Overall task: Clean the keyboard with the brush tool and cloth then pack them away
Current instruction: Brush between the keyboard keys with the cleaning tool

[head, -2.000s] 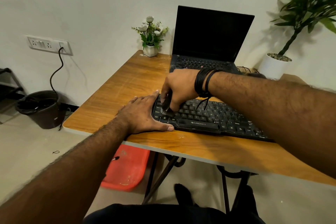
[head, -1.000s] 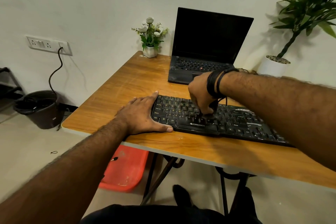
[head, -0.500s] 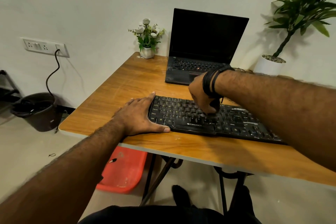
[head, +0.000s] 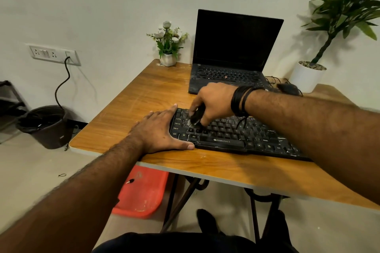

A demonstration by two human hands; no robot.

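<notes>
A black keyboard [head: 232, 135] lies on the wooden table [head: 144, 92] near its front edge. My left hand [head: 158, 131] lies flat against the keyboard's left end, fingers straight, thumb along the front edge. My right hand [head: 213, 102] grips a small dark brush tool [head: 195, 117], whose pale bristles touch the keys at the keyboard's left part. No cloth is in view.
An open black laptop [head: 232, 53] stands behind the keyboard. A small flower pot [head: 168, 59] sits at the back left, a black mouse [head: 287, 88] and a white potted plant [head: 308, 76] at the back right. On the floor stand a red tub [head: 141, 193] and a dark bin [head: 47, 127].
My right hand has swept the brush from the middle of the keyboard back to its left part. My left hand has stayed put.
</notes>
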